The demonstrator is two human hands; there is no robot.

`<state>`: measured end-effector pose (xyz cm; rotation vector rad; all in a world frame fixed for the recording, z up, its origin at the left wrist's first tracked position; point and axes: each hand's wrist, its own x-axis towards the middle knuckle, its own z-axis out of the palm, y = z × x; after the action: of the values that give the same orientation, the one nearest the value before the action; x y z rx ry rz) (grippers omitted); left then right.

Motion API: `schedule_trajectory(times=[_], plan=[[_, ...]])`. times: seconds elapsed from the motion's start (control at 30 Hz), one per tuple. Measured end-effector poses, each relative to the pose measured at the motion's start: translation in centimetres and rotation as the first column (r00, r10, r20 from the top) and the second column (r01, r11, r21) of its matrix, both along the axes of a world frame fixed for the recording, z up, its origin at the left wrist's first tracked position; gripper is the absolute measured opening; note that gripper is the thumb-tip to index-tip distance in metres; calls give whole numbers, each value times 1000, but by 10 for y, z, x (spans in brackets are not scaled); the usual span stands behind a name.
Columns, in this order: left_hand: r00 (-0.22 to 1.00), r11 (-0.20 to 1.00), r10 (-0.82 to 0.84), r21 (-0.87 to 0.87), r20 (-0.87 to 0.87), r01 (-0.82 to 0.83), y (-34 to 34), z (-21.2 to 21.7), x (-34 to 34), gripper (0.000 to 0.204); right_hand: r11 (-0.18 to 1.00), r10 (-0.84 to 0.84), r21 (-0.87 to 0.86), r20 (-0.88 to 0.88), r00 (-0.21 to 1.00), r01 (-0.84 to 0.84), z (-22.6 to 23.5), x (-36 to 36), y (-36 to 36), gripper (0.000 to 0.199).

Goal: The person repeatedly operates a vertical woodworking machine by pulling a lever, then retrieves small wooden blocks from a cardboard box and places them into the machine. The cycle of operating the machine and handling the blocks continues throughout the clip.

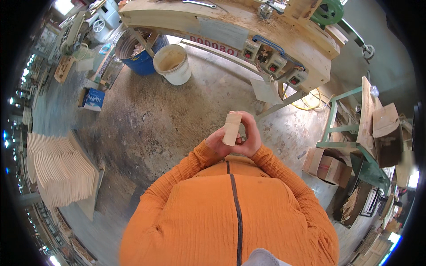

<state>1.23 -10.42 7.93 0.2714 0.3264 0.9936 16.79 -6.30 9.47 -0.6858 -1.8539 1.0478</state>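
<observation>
A small pale wooden block (231, 129) stands out in front of my chest, held between both hands. A thin line crosses its upper part; whether it is one piece or two pressed together, I cannot tell. My left hand (215, 141) is closed round its left and lower side. From the right, my right hand (253, 136) curls about it, with the fingers partly hidden behind the wood. Orange sleeves cover both of my forearms.
Ahead is a wooden workbench (177, 21) with switch boxes (274, 66) and a wrench (199, 4). A white bucket (177, 73) and blue drum (135, 64) stand beneath. Stacked curved wooden slats (64, 170) lie left; cardboard boxes (326, 166) and a green-framed stand (341, 128) are right.
</observation>
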Motion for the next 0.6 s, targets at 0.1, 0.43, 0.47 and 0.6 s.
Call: schedule_trajectory(times=[0.1, 0.43, 0.47, 0.6], plan=[[996, 997, -24, -64, 90, 30, 1, 3, -12, 29, 998, -38, 44, 20, 999, 37, 1, -11, -3, 89], [892, 886, 175, 461, -417, 41, 2, -8, -27, 30, 987, -23, 163, 64, 998, 12, 14, -20, -2, 83], [927, 895, 138, 444, -350, 34, 4, -14, -25, 35, 985, -32, 170, 73, 997, 19, 14, -17, -2, 82], [902, 944, -104, 243, -420, 222, 31, -34, -24, 46, 972, -133, 211, 115, 984, 106, 24, 3, 18, 81]])
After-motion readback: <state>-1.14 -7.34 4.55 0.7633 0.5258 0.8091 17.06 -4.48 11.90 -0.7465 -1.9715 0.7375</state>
